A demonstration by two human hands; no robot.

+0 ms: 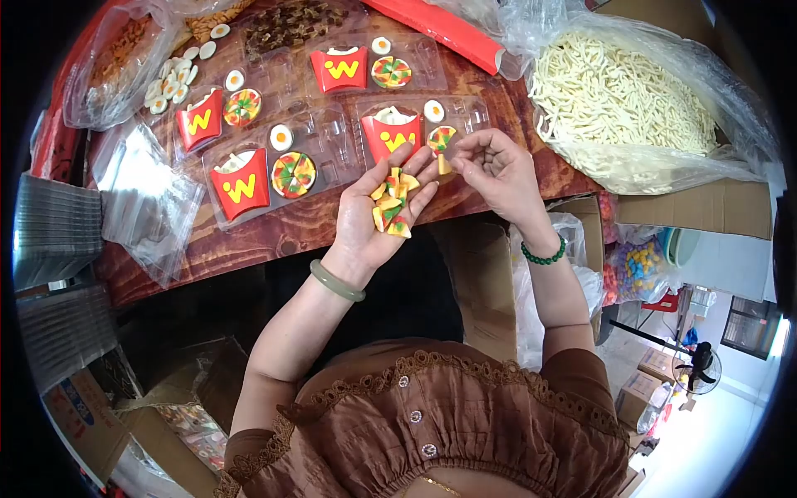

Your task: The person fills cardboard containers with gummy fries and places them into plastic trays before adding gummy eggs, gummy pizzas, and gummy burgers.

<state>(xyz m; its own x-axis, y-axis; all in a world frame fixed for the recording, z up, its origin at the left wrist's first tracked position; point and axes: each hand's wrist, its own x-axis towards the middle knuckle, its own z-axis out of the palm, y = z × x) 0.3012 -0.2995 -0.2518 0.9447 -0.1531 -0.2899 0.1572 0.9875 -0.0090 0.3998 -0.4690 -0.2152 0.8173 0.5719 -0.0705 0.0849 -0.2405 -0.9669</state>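
My left hand (365, 212) is palm up and cupped, with several small toy pizza slices (393, 204) in red, green and yellow heaped in it. My right hand (498, 174) is just to its right, thumb and fingers pinched at a single pizza slice (444, 165). Beyond both hands lies a clear plastic tray (474, 110). In it are a red fries box (390, 133) with a yellow logo, a toy egg (433, 110) and a partial round of pizza slices (440, 138). My left fingers cover part of the box's lower edge.
To the left, another clear tray (330, 133) holds a fries box (240, 184), egg and full pizza (293, 174); similar trays lie behind. A big bag of pale strips (627, 100) stands right. Plastic sleeves (149, 203) and stacked trays (54, 232) are at the left edge.
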